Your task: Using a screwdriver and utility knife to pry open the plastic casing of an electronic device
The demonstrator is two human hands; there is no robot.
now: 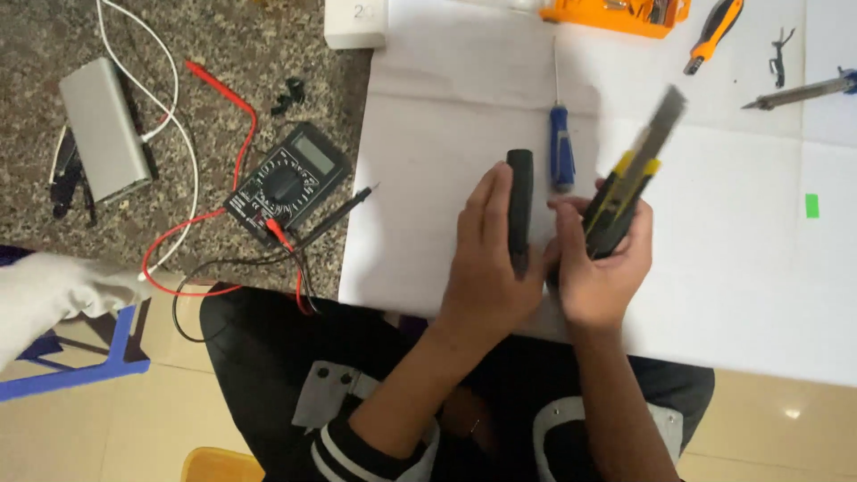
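Observation:
My left hand [486, 268] grips a slim black bar-shaped device [520, 201], held upright over the white paper sheet [732, 268]. My right hand [598, 268] holds a black and yellow utility knife [629, 183] with its grey blade extended up and to the right; the blade is blurred. The two hands touch each other near the bottom of the black device. A blue-handled screwdriver [561, 152] lies on the paper just above the hands.
A black multimeter [286, 183] with red and black leads lies on the granite counter at left, beside a silver power bank [105, 129] and white cable. An orange tray [616, 13], orange-handled tool [714, 31] and soldering iron [799, 91] lie at the back.

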